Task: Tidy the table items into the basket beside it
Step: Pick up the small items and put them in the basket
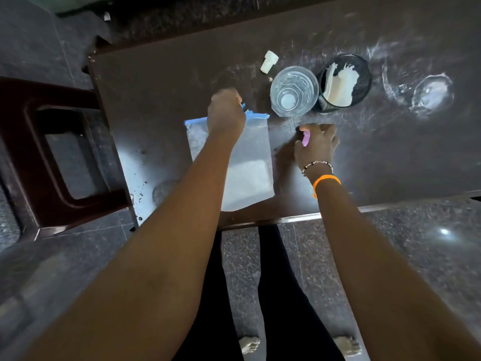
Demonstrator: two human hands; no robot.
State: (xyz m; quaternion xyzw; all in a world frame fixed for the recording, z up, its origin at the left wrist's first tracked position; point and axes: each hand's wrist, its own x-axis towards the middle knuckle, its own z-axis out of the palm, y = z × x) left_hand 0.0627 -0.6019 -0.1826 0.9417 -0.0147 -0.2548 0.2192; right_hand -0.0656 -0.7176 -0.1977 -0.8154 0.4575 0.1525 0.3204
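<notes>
The person is standing at the near edge of a dark, scuffed desk (169,74), both arms reaching up the frame over it. The left hand (226,114) is clenching round the top edge of a clear zip bag (250,168), its fingers curling over the blue zip strip (259,116) near the frame's centre. The bag is lying flat on the desk, its lower end reaching almost to the desk's near edge.

Just right of the bag, the right hand (317,147) is pinching a small pink object (305,138) between thumb and fingers, low over the desk; whether it is touching the surface cannot be told. A beaded bracelet (318,164) and an orange band (327,179) are sitting on that wrist.

Above the right hand, a clear glass (294,91) is standing upright. A black mesh cup (365,74) is touching it on the right and is holding white pieces (341,84). A small white plastic part (269,61) is lying just above and left of the glass.

A dark red stool (31,152) is standing against the desk's left end, on the speckled floor (416,256).
</notes>
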